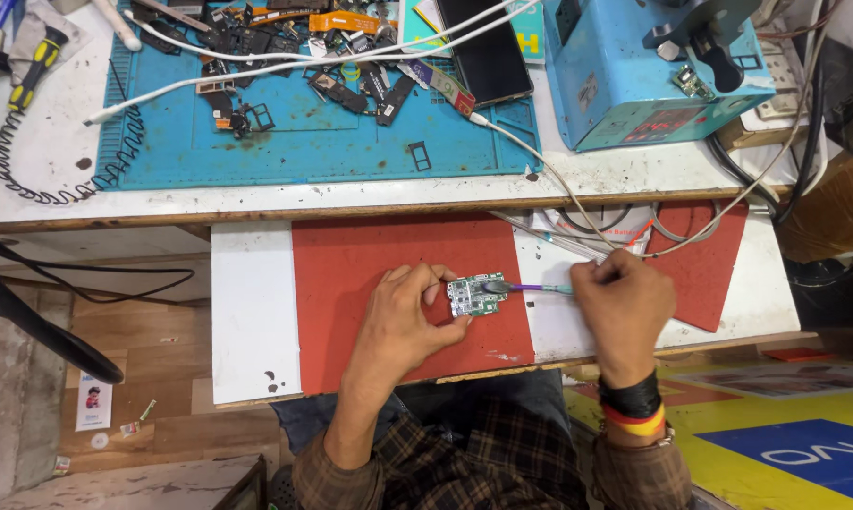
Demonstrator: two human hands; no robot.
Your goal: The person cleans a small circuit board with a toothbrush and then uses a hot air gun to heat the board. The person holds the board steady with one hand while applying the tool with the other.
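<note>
A small green circuit board lies on a red mat on a white pull-out shelf. My left hand pinches the board's left edge and holds it down. My right hand grips a purple-handled brush by its handle, and the bristle end rests on top of the board. A black, red and yellow band sits on my right wrist.
Above the shelf is a workbench with a blue work mat strewn with several phone parts, a dark phone, white cables and a blue machine at the right. A yellow-handled screwdriver lies far left.
</note>
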